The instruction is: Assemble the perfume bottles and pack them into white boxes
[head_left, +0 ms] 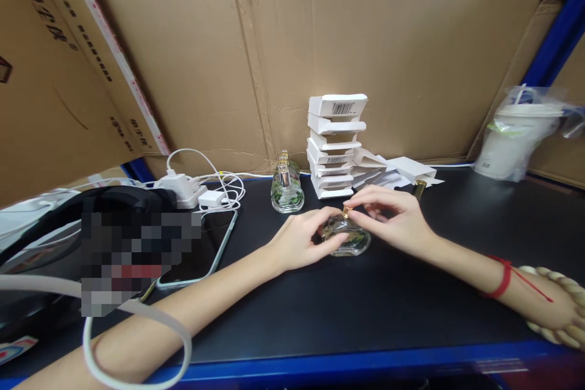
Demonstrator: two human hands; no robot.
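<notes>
Just right of centre in the frame, both hands are at work on one small, rounded clear-glass bottle with a gold-coloured neck, standing upright on the black-topped desk with a blue front edge. The left hand is grasping it from the side, thumb across the front of the glass, fingers curling in behind. And the right hand comes in from the other side, thumb and forefinger pinching the gold neck at the top! A red string band circles that wrist, a pale beaded bracelet farther up the arm at the right edge.

Behind, near mid-frame, a row of clear-glass bottles with shiny metallic tops runs back toward the brown cardboard wall. Beside them rises a leaning stack of flat white cardboard boxes, with loose white cartons and paper spilling to its right, and a shiny gold cylinder just behind the right hand.

Over at the left, black headphones, a white charger block and a dark-screened phone with a pale rim. Upper right, a white lidded cup in clear plastic.
</notes>
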